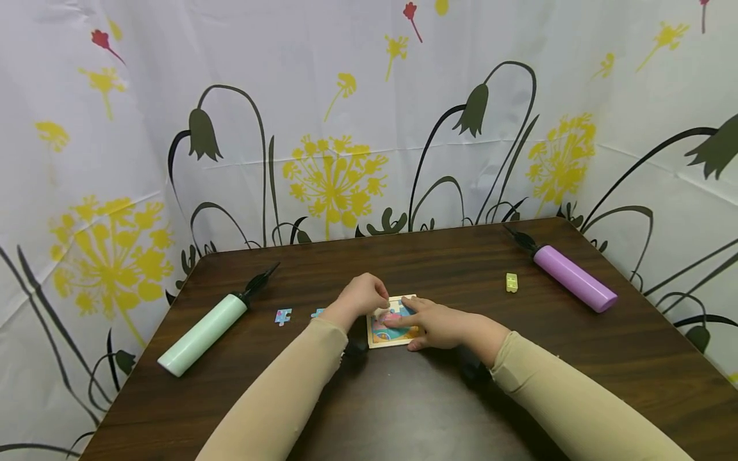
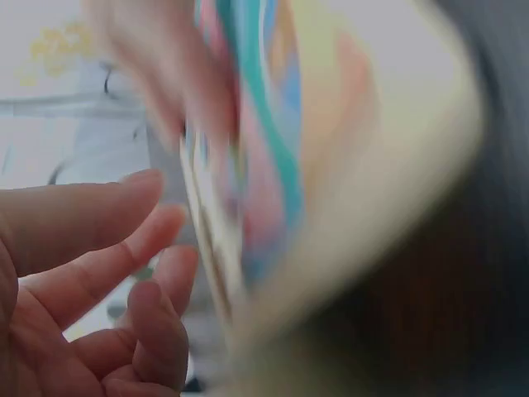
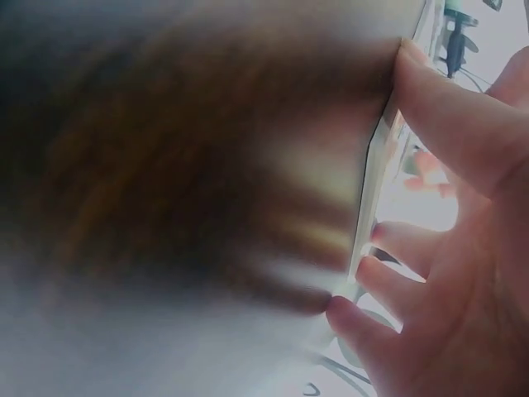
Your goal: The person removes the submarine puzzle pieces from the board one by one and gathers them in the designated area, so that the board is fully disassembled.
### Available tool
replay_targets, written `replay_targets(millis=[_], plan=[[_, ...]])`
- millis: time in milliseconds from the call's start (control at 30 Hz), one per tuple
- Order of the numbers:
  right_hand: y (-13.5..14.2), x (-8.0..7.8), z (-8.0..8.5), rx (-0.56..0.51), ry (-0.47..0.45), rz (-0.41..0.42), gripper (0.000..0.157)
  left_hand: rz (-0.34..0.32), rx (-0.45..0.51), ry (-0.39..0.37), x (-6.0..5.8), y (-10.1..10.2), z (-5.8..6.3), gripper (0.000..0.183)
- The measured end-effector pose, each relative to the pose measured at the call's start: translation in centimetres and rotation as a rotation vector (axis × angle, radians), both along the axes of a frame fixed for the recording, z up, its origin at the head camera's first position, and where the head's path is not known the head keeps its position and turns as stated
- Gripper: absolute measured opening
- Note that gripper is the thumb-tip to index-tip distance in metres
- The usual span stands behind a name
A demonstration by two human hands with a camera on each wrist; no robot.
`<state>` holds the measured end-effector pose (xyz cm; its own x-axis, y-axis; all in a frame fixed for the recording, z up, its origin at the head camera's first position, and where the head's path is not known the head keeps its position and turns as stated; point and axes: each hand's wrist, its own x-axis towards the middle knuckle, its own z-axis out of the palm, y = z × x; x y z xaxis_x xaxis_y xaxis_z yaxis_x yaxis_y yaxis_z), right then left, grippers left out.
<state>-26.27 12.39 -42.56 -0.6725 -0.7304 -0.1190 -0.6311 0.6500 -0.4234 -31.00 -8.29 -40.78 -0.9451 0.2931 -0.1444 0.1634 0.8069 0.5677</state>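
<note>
A small picture jigsaw puzzle in a pale wooden frame [image 1: 380, 344] lies on the table between the two hands. Bent fingers and no visible piece mark the left hand [image 1: 364, 296], which hovers by the board's upper left edge. Its fingers [image 2: 107, 217] appear apart beside the board in the left wrist view. Spread over the puzzle's right side, the right hand [image 1: 442, 324] rests its fingertips on the picture and frame. In the right wrist view, several right fingers [image 3: 364, 331] touch the board's edge. To the left lie loose puzzle pieces, one blue piece [image 1: 283, 316] and another piece [image 1: 316, 312] partly behind the left forearm.
A mint green hand pump [image 1: 204, 333] with a black nozzle lies at the left. At the right lie a purple hand pump [image 1: 574, 278] and a small yellow block [image 1: 511, 282]. A flower-patterned curtain [image 1: 346, 96] hangs behind the dark wooden table [image 1: 403, 403].
</note>
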Motion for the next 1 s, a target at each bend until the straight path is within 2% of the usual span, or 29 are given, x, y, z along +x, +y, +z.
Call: replay_targets(millis=[167, 367, 500, 633, 833, 1000], plan=[[0.1, 0.0, 0.0, -0.016, 0.029, 0.048, 0.061, -0.019, 0.014, -0.058, 0.8, 2.2, -0.2, 0.008], [0.1, 0.1, 0.0, 0.03, 0.017, 0.013, 0.058, 0.004, -0.031, -0.048, 1.4, 3.3, -0.4, 0.014], [0.3, 0.1, 0.1, 0.044, -0.003, -0.017, 0.061, -0.004, -0.04, -0.043, 1.3, 3.4, -0.7, 0.016], [0.9, 0.2, 0.2, 0.058, -0.031, -0.037, 0.063, -0.011, 0.021, -0.078, 1.0, 3.3, -1.0, 0.015], [1.5, 0.1, 0.2, 0.042, -0.032, -0.019, 0.064, 0.005, 0.102, -0.124, 0.7, 3.1, -1.4, 0.015], [1.6, 0.1, 0.1, 0.036, -0.024, -0.024, 0.066, -0.013, 0.077, -0.064, 0.6, 2.9, -1.5, 0.015]])
